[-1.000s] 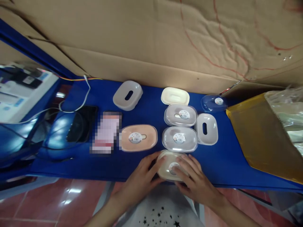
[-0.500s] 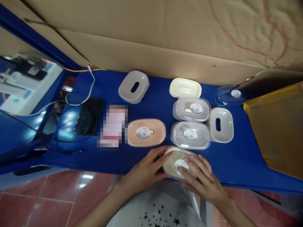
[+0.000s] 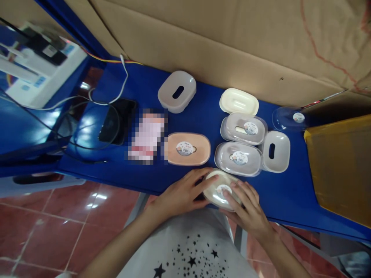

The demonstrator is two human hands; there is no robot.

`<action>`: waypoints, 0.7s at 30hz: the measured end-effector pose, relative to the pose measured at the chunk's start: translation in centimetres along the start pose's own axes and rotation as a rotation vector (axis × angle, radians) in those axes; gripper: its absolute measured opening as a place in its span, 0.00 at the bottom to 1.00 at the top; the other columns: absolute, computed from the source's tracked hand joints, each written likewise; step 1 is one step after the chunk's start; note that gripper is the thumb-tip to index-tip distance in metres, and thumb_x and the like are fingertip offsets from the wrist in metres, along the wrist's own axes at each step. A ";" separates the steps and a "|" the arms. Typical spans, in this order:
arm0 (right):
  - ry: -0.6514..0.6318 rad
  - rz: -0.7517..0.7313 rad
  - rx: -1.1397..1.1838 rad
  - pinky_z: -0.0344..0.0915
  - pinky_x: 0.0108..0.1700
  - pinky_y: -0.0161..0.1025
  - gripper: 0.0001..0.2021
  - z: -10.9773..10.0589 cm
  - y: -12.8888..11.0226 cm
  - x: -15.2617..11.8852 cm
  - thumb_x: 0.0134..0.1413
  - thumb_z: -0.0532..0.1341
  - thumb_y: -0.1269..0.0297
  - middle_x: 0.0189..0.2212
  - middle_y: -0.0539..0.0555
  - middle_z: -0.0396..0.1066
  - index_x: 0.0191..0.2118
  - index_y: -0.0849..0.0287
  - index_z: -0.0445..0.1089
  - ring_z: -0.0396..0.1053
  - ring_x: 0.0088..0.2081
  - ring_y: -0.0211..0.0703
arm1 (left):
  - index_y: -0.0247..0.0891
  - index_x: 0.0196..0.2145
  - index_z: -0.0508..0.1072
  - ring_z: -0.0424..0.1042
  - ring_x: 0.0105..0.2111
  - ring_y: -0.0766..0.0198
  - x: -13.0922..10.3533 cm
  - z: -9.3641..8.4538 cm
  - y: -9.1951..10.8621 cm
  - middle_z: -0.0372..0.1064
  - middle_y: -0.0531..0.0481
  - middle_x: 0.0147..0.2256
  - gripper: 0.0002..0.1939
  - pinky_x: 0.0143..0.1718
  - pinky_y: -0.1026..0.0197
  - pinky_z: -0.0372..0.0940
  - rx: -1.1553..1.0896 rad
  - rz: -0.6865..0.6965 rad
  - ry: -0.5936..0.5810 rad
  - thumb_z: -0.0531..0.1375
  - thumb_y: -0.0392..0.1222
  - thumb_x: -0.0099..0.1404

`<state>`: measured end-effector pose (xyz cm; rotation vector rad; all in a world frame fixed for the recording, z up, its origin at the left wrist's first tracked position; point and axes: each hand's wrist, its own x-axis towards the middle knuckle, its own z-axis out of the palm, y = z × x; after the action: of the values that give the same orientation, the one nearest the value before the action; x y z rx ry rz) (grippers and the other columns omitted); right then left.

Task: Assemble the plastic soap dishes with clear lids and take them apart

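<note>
A cream soap box with a clear lid and a round label lies at the table's front edge, between my hands. My left hand grips its left end, thumb and fingers around the side. On its right end, my right hand has its fingers laid over the lid and label. Just beyond it sit a grey lidded soap box and a second grey lidded soap box. A peach lidded soap box is to the left of these.
Loose parts stand around: a grey slotted tray, another slotted tray, a cream tray and a clear lid. A blurred-out phone lies left. A taped brown box bounds the right; cables and a power strip the far left.
My head view has turned slightly, so the table appears more tilted. Both hands keep their hold on the cream soap box, and the other soap boxes stay in place.
</note>
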<state>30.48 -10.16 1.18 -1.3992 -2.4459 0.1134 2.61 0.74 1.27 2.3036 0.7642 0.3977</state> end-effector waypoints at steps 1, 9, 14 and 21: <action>0.004 0.006 -0.006 0.63 0.74 0.60 0.40 0.1 0.0 0.0 0.66 0.72 0.64 0.67 0.62 0.73 0.78 0.54 0.57 0.63 0.74 0.59 | 0.46 0.77 0.54 0.65 0.71 0.46 0.0 0.0 0.0 0.62 0.37 0.71 0.39 0.65 0.43 0.73 0.003 -0.002 -0.002 0.66 0.40 0.76; 0.082 0.000 0.031 0.53 0.79 0.59 0.43 0.3 0.0 0.3 0.69 0.70 0.64 0.72 0.64 0.66 0.80 0.64 0.50 0.52 0.79 0.55 | 0.45 0.75 0.57 0.65 0.70 0.43 0.9 -0.1 0.1 0.62 0.34 0.70 0.36 0.66 0.38 0.69 0.034 0.104 0.038 0.65 0.42 0.76; 0.062 0.030 0.045 0.50 0.80 0.61 0.43 0.6 0.0 0.0 0.68 0.70 0.66 0.76 0.61 0.58 0.80 0.61 0.50 0.50 0.79 0.56 | 0.42 0.74 0.59 0.65 0.69 0.44 1.1 -0.1 0.3 0.62 0.32 0.70 0.32 0.65 0.40 0.69 0.084 0.124 0.054 0.64 0.44 0.78; 0.075 0.013 0.052 0.51 0.80 0.58 0.42 0.5 0.3 -0.1 0.66 0.73 0.64 0.78 0.59 0.53 0.79 0.61 0.54 0.51 0.79 0.57 | 0.44 0.73 0.60 0.64 0.70 0.45 1.1 0.1 0.0 0.62 0.33 0.70 0.31 0.65 0.41 0.68 0.073 0.131 0.061 0.63 0.44 0.78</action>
<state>30.59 -10.09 0.62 -1.3721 -2.3570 0.1247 3.50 1.37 1.26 2.4278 0.6691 0.5090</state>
